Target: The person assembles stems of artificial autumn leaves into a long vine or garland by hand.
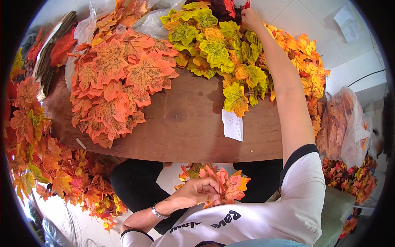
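My left hand [198,192] is closed above my lap, its fingers pinching a small bunch of artificial maple leaves [231,186] in coral, orange and yellow-green. My right arm stretches across the table to its far edge. There my right hand [250,19] has its fingers curled at a pile of dark red leaves [220,10]; a bright red leaf [246,4] shows just beyond the fingertips. What the fingers grip is too small to make out. Beside that arm lies a heap of yellow-green leaves [214,45]. A large coral-orange heap [113,78] covers the table's left part.
The brown wooden table [185,119] curves before me, with a paper slip [233,125] on it. Yellow-orange leaves [306,53] hang along its right side. A plastic bag of leaves [343,125] stands at right. Leaf garlands [53,156] hang at left, near stacked cardboard [51,53].
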`<state>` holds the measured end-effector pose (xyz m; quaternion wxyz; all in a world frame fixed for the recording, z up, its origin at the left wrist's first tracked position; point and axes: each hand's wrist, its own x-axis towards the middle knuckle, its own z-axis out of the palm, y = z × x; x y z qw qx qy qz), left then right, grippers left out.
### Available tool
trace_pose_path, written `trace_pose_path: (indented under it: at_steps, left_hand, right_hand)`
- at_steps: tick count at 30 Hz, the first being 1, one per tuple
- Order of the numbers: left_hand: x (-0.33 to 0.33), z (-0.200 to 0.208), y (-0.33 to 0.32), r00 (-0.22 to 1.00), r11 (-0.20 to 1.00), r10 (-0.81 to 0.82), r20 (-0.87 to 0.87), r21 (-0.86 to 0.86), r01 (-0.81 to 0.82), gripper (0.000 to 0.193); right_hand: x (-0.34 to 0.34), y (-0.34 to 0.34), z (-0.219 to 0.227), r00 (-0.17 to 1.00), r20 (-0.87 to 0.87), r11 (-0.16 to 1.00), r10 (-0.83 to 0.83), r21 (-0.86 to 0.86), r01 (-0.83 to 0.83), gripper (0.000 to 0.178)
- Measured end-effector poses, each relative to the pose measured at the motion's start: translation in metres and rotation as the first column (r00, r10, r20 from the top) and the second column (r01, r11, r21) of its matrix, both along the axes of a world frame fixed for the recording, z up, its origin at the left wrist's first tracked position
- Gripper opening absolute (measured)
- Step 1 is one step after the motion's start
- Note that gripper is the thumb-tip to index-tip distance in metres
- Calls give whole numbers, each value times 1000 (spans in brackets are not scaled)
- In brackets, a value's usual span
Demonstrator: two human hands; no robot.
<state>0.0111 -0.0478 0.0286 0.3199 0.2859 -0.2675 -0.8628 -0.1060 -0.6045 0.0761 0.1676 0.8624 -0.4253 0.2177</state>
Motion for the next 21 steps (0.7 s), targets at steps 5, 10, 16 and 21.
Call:
trace_pose_path:
  at_steps: [5, 10, 16, 21]
  left_hand:
    - [-3, -4, 2, 1000, 999, -12, -5, -32, 12, 11]
    - [-4, -1, 2, 1000, 996, -23, -17, -86, 22, 10]
    - [-8, -4, 7, 999, 998, 46, -12, -39, -47, 8]
    - [-11, -6, 10, 994, 989, 109, -20, -98, -111, 8]
  right_hand:
    - [-19, -27, 7, 964, 264, 985, 34, 156, -78, 13]
    - [-42, -42, 50, 625, 726, 813, -287, 530, -242, 17]
    - [-38, 10, 85, 524, 824, 661, -215, 518, -543, 13]
    - [-53, 78, 94, 315, 904, 514, -290, 425, -745, 8]
